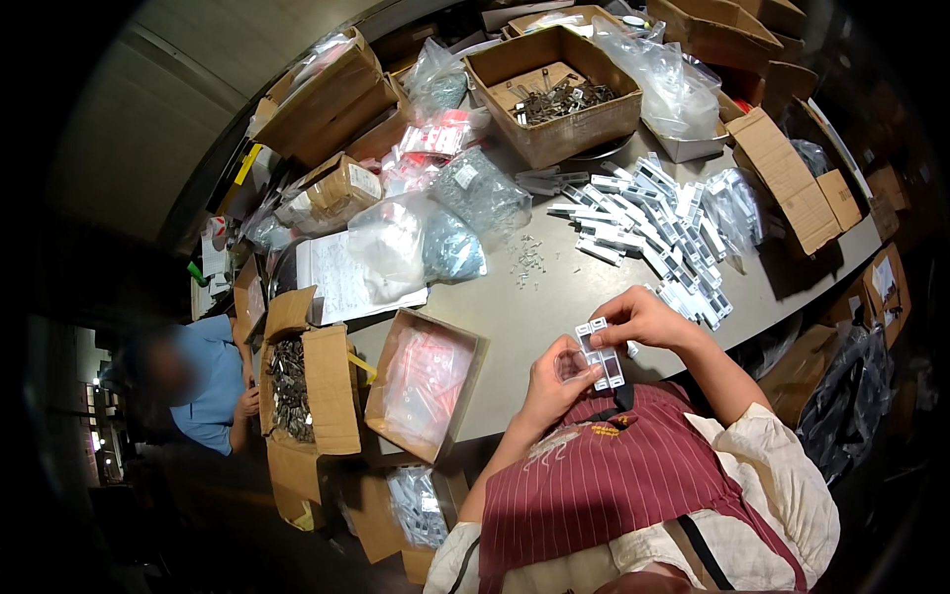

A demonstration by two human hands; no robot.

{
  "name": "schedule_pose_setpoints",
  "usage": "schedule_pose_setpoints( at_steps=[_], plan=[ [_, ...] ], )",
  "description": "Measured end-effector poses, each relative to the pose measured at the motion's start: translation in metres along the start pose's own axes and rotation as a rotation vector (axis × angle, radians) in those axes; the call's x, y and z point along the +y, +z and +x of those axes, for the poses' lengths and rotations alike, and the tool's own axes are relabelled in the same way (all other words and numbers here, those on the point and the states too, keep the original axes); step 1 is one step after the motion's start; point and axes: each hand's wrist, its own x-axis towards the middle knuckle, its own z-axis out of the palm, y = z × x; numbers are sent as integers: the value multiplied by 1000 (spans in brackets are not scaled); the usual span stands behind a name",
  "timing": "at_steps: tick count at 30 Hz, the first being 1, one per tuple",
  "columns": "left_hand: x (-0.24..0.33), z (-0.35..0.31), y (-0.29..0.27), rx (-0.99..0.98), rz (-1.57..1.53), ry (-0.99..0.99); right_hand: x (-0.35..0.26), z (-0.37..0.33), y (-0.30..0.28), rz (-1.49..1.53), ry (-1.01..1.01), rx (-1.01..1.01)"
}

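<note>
Close to my body, over the table's near edge, both hands are closed on white plastic housings (611,368) with dark window-like openings, held side by side. My left hand (556,381) grips them from the lower left; something clear and shiny shows by its fingers. My right hand (641,317) pinches the upper end. Just beyond my right hand lies a loose pile of similar white and grey plastic housings (653,223). Small metal screws or pins (531,255) are scattered on the table left of that pile.
A cardboard box of metal parts (554,139) stands at the back. Clear bags (391,247) lie on papers at left. Nearer are a box of small plastic bags (475,386) and an open carton of metal pieces (336,396). A person in blue (213,381) sits far left.
</note>
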Motion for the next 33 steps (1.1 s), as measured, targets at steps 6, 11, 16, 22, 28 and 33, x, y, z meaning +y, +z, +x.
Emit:
schedule_pose_setpoints(
  at_steps=[6,11,16,22,28,33],
  plan=[
    [6,7,-8,-21,29,17,-14,2,-16,123,-120,152],
    [25,11,-8,-143,-104,-168,-46,-4,-25,149,-310,204],
    [40,6,8,-285,-326,-342,-51,13,-18,-134,-629,34],
    [23,12,-3,-189,-514,-268,-48,12,-15,-111,-704,-66],
    [32,7,9,-121,-310,-296,-23,23,-2,106,-189,-96],
    [34,0,8,-16,-347,-427,-8,32,5,-27,-180,-87]
  ],
)
